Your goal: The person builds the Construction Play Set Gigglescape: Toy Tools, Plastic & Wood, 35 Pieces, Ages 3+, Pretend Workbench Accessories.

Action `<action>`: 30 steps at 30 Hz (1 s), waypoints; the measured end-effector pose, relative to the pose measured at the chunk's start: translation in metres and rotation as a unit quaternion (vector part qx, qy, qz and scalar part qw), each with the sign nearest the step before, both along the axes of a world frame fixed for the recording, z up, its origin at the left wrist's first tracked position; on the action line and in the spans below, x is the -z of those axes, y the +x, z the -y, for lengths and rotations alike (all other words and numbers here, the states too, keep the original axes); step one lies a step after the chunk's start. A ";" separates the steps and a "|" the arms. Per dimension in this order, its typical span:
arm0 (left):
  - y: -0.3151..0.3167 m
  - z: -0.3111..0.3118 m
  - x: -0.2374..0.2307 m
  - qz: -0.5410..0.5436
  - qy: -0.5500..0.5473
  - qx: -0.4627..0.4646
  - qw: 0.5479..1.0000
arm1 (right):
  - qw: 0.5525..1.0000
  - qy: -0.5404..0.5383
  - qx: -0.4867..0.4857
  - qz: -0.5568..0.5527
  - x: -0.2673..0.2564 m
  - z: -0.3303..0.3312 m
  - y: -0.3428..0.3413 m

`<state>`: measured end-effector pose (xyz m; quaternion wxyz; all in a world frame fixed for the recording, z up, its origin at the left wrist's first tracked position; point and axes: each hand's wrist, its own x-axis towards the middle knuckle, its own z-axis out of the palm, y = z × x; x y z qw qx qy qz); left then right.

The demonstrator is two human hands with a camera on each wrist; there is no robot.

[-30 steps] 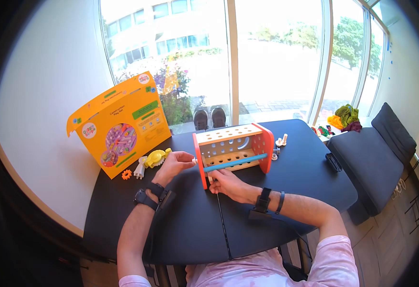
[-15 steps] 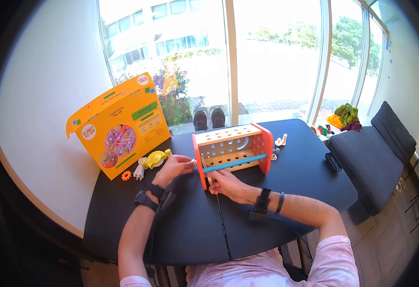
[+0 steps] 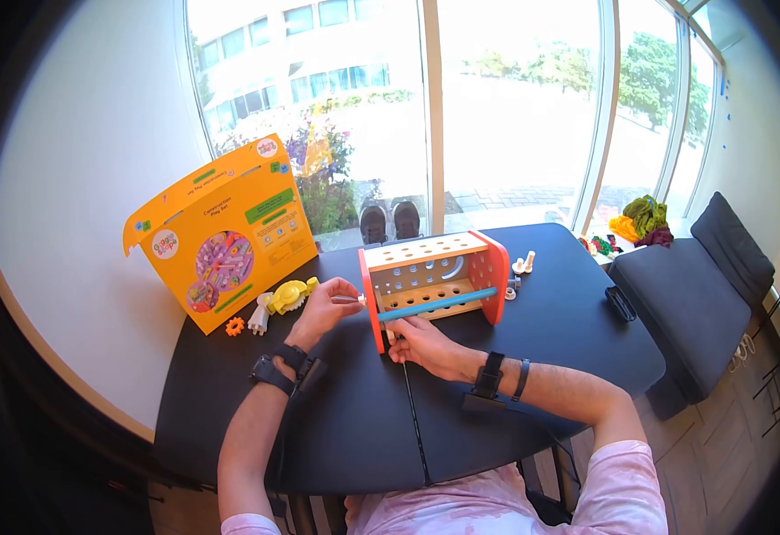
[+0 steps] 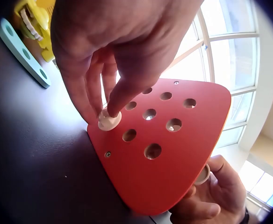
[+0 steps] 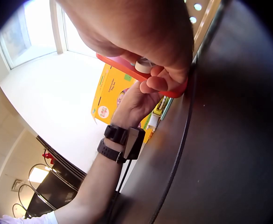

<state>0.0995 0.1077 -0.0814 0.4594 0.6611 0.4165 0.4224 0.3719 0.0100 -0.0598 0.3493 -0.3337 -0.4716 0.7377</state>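
Observation:
A toy workbench with holed wooden boards (image 3: 427, 251), a blue bar (image 3: 443, 304) and red side panels (image 3: 497, 272) stands on the dark table. On its left side, my left hand (image 3: 323, 310) pinches the round cream head of a toy screw (image 4: 108, 122) against the holed red panel (image 4: 160, 135). My right hand (image 3: 433, 346) reaches under the blue bar to the inner face of that same panel. There its fingers grip a round pale toy nut (image 5: 145, 65), whose rim also shows in the left wrist view. The screw's shaft is hidden by the panel.
A yellow box (image 3: 221, 236) stands at the table's left. Yellow toy parts (image 3: 290, 294) and an orange gear (image 3: 236, 326) lie before it. Pale toy screws (image 3: 524, 262) sit right of the workbench, and a black case (image 3: 620, 303) lies near the right edge.
My left fingers shift slightly at the screw head, drawing together and then spreading again. The right hand and the workbench stay in place.

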 end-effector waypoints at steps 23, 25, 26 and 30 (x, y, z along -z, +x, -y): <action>0.011 0.003 -0.008 -0.014 -0.015 -0.030 0.999 | 1.000 -0.011 0.007 -0.006 0.001 0.001 0.000; 0.012 0.008 -0.013 0.008 -0.040 -0.035 0.999 | 1.000 -0.010 0.003 -0.009 0.000 0.001 0.000; 0.011 0.009 -0.014 0.032 -0.058 -0.033 0.997 | 1.000 -0.010 0.000 -0.010 0.000 0.002 0.000; 0.005 -0.001 -0.005 0.033 -0.013 -0.011 0.999 | 1.000 -0.009 -0.008 -0.017 -0.002 0.004 0.000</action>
